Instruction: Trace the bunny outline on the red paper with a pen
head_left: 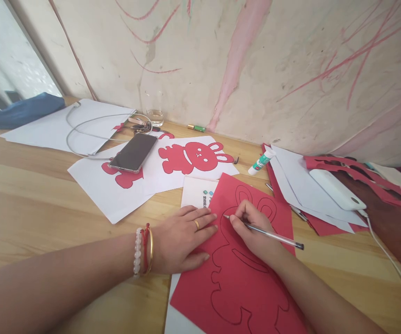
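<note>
We're working off a single head cam, looking forward and down over the person's own arms. It sits pretty close: the left forearm (64, 273) and right forearm (319, 287) run in from the lower corners, and the red sheet (242, 287) takes up the lower middle. Past that we see the surface (19, 185) stretch back to the wall (291, 55), their meeting line sloping down to our right.
</note>
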A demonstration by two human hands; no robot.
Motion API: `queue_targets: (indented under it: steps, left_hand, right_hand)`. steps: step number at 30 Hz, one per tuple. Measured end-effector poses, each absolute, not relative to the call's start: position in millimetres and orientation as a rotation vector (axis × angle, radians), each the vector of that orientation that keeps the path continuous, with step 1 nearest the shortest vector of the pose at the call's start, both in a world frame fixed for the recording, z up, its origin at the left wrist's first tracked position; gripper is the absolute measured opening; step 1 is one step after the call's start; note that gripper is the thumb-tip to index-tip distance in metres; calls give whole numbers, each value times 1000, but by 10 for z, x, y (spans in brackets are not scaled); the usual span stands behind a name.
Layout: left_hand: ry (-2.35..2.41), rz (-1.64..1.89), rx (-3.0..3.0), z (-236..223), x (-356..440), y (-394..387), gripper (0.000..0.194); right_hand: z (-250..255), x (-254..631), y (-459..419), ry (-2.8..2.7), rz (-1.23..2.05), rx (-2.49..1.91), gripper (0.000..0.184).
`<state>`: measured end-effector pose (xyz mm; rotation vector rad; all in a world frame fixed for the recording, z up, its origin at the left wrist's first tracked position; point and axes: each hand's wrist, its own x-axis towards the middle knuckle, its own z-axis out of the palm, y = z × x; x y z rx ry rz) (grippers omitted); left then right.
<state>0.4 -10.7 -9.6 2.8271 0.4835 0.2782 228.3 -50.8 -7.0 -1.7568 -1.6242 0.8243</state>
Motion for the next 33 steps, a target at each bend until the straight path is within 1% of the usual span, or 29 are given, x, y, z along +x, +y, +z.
queue_targets:
  steps: [4,11,16,33]
  left_hand:
    - [485,289,2823,-101,3,-104,51]
    - [499,244,2812,-68,12,-94,51]
    - [532,265,2817,-61,4,-69,47]
    - [550,259,2802,-98,5,-75,48]
  right_hand:
    - [-57,2294,-546,-1640,879,-1697,23]
    - [-46,2306,-532,-1559,824,-1638,23]
    - [-57,2305,-495,-1567,828,-1683,23]
    - [-68,2298,-480,-1668,793,-1765,23]
